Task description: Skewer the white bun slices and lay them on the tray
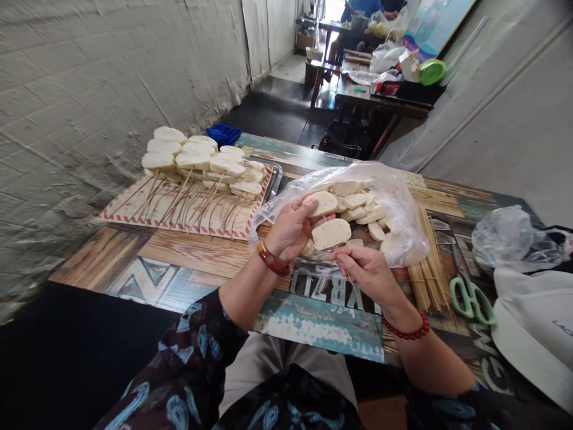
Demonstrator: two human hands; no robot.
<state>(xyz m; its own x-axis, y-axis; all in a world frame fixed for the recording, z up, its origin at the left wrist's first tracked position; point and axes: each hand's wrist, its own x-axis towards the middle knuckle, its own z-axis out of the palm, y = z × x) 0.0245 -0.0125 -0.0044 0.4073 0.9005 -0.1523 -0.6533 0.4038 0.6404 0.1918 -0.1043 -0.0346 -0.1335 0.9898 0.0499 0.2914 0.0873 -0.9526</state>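
Note:
My left hand (293, 227) is closed on a pale bread slice (323, 204), held with the thumb on top. My right hand (367, 269) pinches thin wooden skewers (357, 294), whose upper ends run into a second bread slice (331, 234) just below the first. Both hands are over the near side of an open clear plastic bag (403, 209) with many loose bread slices (358, 206) in it. To the left, skewered bread slices (192, 158) are piled on a tray covered by red-and-white-edged paper (179, 209), their sticks pointing towards me.
Right of the bag lies a bundle of wooden skewers (427, 269). Beyond it are green-handled scissors (471, 295), a crumpled plastic bag (514, 236) and a white cap (532, 334). A blue cloth (224, 134) sits behind the tray. Another person (367, 7) is in the background.

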